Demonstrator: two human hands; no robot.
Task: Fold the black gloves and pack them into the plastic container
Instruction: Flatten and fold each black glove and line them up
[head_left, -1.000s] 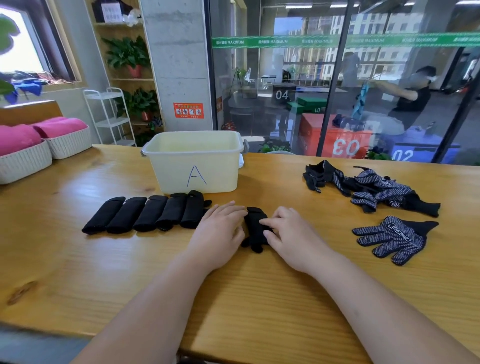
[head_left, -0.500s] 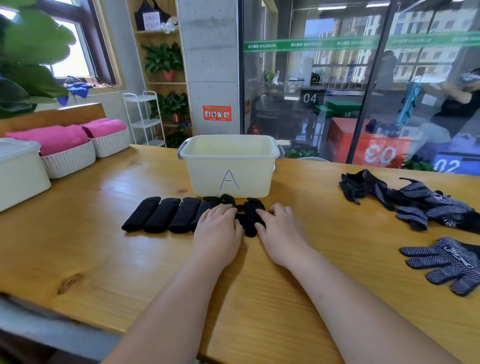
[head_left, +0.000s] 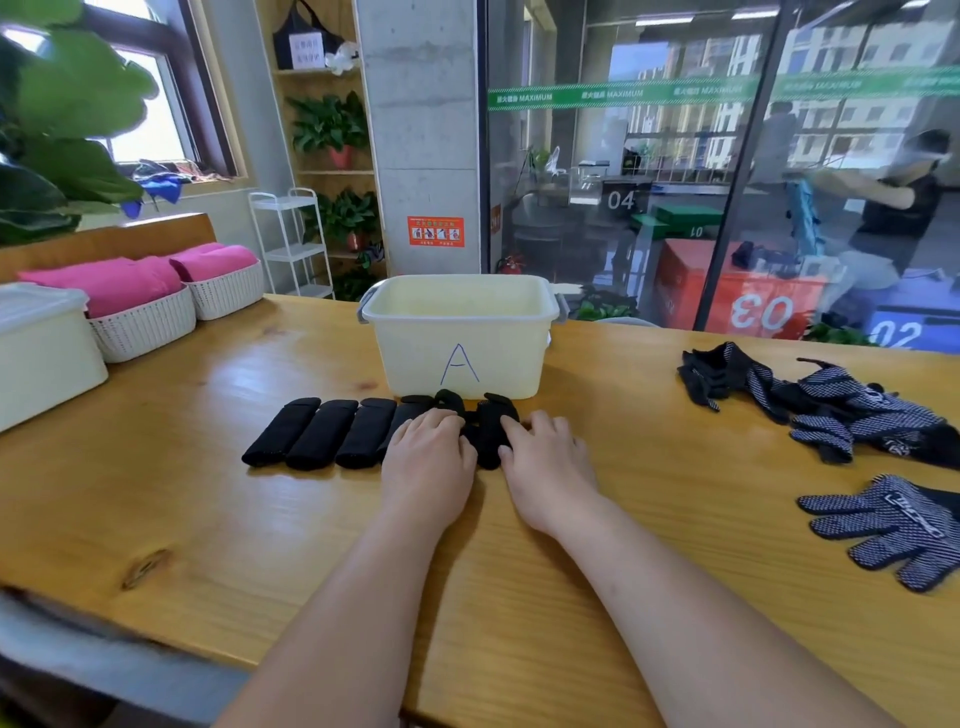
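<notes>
The plastic container, pale yellow with a blue letter A on its near wall, stood open on the wooden table. Just in front of it lay a row of folded black gloves, packed side by side and running off to the container's left.

At the row's end nearest the container's front, the left hand lay palm down with its fingers close together, pressing on the last bundles (it hid how many lay beneath). Beside it the right hand also rested palm down, fingertips laid on one more black glove, which sat squeezed between the two hands, its far end just short of the container's wall. I could not tell whether either thumb was tucked under the cloth.

Well to the right of the container sprawled a pile of unfolded dotted gloves, and nearer the table's front edge on that same side a single dotted glove lay flat with its fingers spread.

To the container's left stood two white woven baskets holding pink cloth, and a lidded white box nearer still to the table's left edge. Behind the container rose a concrete pillar and a glass wall.
</notes>
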